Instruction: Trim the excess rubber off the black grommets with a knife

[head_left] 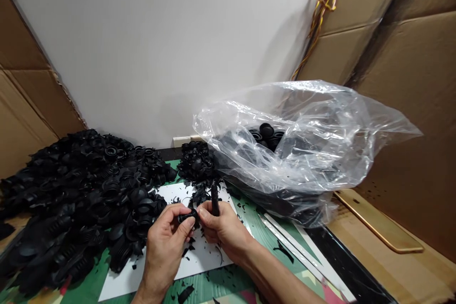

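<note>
Between thumb and fingers, my left hand [169,235] pinches a small round black rubber part [188,216] above a white sheet [131,278]. My right hand [221,224] touches the right side of that part with its fingertips and grips a dark stick-like tool [214,198] that points upward. Black scraps lie on the sheet around both hands. To the left is a large heap of black ribbed rubber parts [81,190]. A smaller pile of black scraps [196,161] lies just beyond the sheet.
A clear plastic bag [313,152] with black round parts inside stands at the right. White strips [295,247] lie on the green mat [213,287]. A gold phone-like slab [379,221] rests on cardboard at the right. Twisted yellow wires [317,23] hang above.
</note>
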### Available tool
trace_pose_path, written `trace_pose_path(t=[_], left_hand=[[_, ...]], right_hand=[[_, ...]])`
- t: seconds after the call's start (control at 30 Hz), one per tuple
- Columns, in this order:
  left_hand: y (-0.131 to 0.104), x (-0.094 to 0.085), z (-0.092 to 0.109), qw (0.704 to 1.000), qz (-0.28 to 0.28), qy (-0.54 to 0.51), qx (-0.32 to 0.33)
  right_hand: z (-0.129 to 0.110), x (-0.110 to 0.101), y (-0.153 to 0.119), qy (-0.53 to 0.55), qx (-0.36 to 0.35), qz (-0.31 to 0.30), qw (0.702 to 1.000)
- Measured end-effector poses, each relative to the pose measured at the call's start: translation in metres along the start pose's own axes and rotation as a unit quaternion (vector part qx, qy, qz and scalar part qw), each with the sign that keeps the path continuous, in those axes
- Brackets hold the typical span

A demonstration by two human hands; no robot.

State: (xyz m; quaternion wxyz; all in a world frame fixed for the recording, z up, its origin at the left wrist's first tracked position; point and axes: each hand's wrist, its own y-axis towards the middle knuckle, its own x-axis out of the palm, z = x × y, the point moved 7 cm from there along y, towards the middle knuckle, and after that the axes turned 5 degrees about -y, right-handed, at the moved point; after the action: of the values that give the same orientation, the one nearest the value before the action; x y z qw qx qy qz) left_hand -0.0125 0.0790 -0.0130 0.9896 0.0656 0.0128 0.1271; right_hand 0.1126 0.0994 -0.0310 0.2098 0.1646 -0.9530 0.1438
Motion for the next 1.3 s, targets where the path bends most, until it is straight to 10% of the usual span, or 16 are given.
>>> trace_pose_path(t=[0.37, 1.3], left_hand=[[-0.003, 0.000, 0.010, 0.994, -0.005, 0.085, 0.072], [-0.004, 0.003, 0.016, 0.983, -0.023, 0.131, 0.123]], right_hand=[[-0.052, -0.036, -0.015, -0.054, -0.244, 0.078, 0.965], [-0.043, -0.017, -0.013, -0.124, -0.215, 0.032, 0.968]])
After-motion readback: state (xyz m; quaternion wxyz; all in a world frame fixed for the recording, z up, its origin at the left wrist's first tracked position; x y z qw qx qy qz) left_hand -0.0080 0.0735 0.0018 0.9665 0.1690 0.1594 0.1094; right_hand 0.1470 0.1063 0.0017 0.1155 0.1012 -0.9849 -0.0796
